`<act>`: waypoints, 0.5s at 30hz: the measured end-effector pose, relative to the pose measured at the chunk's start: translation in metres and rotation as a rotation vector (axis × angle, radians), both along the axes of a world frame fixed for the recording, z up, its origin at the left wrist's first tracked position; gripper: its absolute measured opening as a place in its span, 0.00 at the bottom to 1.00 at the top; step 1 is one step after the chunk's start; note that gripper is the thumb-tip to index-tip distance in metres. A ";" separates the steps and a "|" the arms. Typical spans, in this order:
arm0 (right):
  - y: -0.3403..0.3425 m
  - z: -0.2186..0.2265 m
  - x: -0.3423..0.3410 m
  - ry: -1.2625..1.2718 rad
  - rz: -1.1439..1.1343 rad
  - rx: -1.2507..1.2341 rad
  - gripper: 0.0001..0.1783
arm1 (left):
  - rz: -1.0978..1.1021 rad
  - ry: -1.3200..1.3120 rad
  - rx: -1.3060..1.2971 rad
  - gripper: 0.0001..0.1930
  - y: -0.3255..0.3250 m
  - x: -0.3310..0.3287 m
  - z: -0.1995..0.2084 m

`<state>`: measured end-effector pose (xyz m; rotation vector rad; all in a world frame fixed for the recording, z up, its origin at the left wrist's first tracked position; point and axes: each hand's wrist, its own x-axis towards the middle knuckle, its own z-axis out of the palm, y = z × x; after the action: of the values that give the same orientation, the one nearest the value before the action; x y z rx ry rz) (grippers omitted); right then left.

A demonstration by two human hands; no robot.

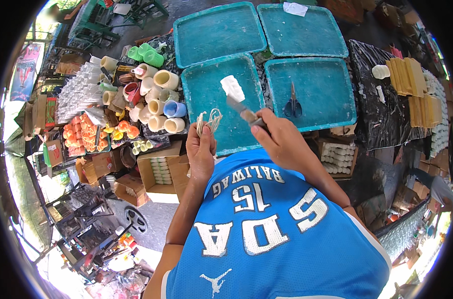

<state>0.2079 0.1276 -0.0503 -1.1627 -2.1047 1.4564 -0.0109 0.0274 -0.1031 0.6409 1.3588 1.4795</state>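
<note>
My left hand (201,149) is closed around a looped bundle of cream string (209,122), whose loops stand up above the fingers over the near tray. My right hand (281,138) grips a knife (240,108) with a broad grey blade and a dark handle. The blade points up and left, toward a white ridged piece (232,88). That piece lies on the teal tray (201,82) in front of me. In the teal tray to its right (326,79) rests a pair of dark-handled scissors (293,103), blades pointing away.
More teal trays (219,32) lie behind. On the left stand cream tube-shaped moulds (165,79), a blue one (174,108), orange pieces (82,134) and white cones (79,89). Yellow slabs (408,77) are stacked at the right. Cardboard boxes (161,172) with white pieces sit below the table edge.
</note>
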 end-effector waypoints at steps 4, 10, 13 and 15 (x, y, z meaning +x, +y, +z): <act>-0.003 0.014 0.004 -0.182 0.108 -0.016 0.16 | -0.006 0.187 -0.013 0.08 0.000 0.003 -0.002; 0.002 0.012 -0.003 -0.195 0.157 -0.131 0.18 | -0.085 0.545 -0.024 0.09 -0.004 0.001 -0.003; 0.004 0.005 -0.005 -0.166 0.131 -0.129 0.19 | -0.175 0.685 -0.021 0.09 -0.005 0.000 0.002; 0.005 0.000 -0.010 -0.132 0.108 -0.118 0.20 | -0.245 0.719 -0.035 0.09 -0.006 0.002 0.007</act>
<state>0.1983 0.1324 -0.0503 -1.2362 -2.2274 1.6127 -0.0090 0.0214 -0.0959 1.3490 1.7509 1.0546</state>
